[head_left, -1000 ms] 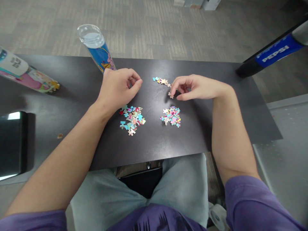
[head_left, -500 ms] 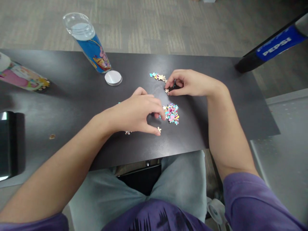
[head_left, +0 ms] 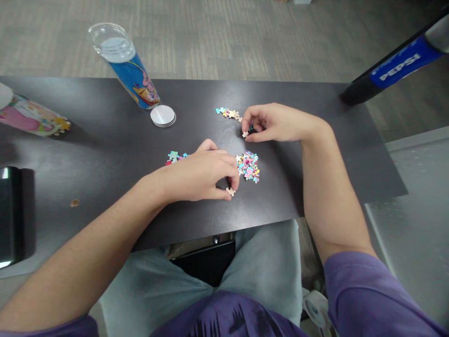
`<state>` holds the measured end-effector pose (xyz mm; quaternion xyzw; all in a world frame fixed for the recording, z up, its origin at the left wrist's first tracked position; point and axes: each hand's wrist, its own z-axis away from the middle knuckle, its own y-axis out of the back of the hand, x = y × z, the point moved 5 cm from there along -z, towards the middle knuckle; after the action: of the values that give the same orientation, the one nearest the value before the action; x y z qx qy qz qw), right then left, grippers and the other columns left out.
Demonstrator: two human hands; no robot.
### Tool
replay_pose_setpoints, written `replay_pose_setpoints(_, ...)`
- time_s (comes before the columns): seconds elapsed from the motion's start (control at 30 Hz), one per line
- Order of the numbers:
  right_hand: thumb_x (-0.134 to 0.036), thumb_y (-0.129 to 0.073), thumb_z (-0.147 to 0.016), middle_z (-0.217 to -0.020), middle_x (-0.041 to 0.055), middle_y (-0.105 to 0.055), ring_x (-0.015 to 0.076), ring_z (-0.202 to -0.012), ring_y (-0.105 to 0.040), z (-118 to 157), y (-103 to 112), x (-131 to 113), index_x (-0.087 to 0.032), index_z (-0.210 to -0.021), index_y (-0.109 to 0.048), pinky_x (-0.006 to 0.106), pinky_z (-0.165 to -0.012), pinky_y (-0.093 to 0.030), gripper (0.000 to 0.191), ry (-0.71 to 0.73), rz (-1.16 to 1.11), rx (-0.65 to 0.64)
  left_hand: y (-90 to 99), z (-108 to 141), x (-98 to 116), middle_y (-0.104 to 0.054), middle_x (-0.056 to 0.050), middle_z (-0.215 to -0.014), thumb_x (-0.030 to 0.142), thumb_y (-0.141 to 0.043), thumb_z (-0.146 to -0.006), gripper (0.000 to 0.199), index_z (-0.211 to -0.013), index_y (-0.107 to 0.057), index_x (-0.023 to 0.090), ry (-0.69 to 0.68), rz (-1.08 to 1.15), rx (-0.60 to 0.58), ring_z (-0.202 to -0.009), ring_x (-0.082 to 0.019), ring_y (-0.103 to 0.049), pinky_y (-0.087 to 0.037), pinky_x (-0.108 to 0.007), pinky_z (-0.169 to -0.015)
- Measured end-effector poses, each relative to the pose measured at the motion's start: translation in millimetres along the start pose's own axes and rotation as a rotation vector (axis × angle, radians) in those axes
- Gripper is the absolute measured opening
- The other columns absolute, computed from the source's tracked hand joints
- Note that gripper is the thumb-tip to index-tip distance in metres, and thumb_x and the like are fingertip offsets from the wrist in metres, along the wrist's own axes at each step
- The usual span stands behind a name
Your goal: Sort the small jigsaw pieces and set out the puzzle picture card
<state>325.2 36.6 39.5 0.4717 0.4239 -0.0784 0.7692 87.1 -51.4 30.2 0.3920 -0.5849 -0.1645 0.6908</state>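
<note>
Between the thumb and finger of my left hand (head_left: 206,174) is a pale jigsaw puzzle piece (head_left: 230,192), close to the table's near side. My right hand (head_left: 268,122) pinches another small pale puzzle piece (head_left: 245,135) at its fingertips. Just beyond that piece lies a short joined strip of puzzle pieces (head_left: 228,113), turquoise at its left end and cream at its right. A pile of colourful loose pieces (head_left: 248,166) lies beside my left fingers. More pieces (head_left: 173,157) show past my left wrist, partly hidden by it.
A clear-topped blue picture canister (head_left: 135,77) stands at the back left, with a round white lid (head_left: 163,115) by its base. A pink picture canister (head_left: 33,112) is at the far left, above a black object (head_left: 10,215). A Pepsi bottle (head_left: 393,70) stands at the back right.
My left hand has lowered slightly toward me, and its fingers have closed on the pale piece. Pieces behind the left wrist show more. My right hand keeps its pinch, almost unmoved.
</note>
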Motion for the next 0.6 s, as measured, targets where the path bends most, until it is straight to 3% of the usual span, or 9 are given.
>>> replay_pose_setpoints(0.13,-0.054,-0.114,-0.088,-0.1,0.002,-0.086,0.0198,-0.081,-0.06,2,4,-2,-0.029,-0.104,-0.086,0.039,-0.07,-0.045,0.041,0.026,-0.128,0.05,-2.4,-1,2,-0.09,0.005,-0.098,0.014,-0.093,-0.107,0.022,-0.095,-0.082,0.029,-0.008,0.07,0.011,-0.096,-0.026,-0.082,-0.047,-0.057,-0.12)
replay_pose_setpoints(0.2,-0.059,-0.115,-0.089,-0.096,0.0017,-0.084,0.0198,-0.079,-0.058,4,9,-3,-0.029,-0.101,-0.088,0.039,-0.069,-0.043,0.042,0.039,-0.134,0.096,-1.3,-4,2,-0.088,0.005,-0.095,0.019,-0.088,-0.11,0.018,-0.097,-0.082,0.029,-0.011,0.076,0.077,-0.091,-0.025,-0.08,-0.047,-0.058,-0.119)
replay_pose_setpoints(0.4,-0.06,-0.116,-0.091,-0.094,0.0018,-0.085,0.0197,-0.08,-0.062,9,19,-3,-0.029,-0.101,-0.091,0.035,-0.068,-0.047,0.041,0.1,-0.21,0.156,-1.8,-11,-2,-0.094,-0.003,-0.133,0.031,-0.079,-0.119,0.018,-0.109,-0.094,0.033,0.056,-0.099,0.332,-0.117,-0.031,-0.081,-0.047,-0.059,-0.121)
replay_pose_setpoints(0.6,-0.051,-0.115,-0.097,-0.102,0.0067,-0.092,0.0171,-0.08,-0.072,8,12,-1,-0.021,-0.109,-0.096,0.032,-0.071,-0.056,0.037,0.118,-0.331,-0.002,-8.9,-12,-16,-0.097,0.0,-0.124,0.035,-0.081,-0.119,0.021,-0.116,-0.1,0.041,0.095,-0.095,0.284,-0.114,-0.029,-0.08,-0.045,-0.057,-0.117)
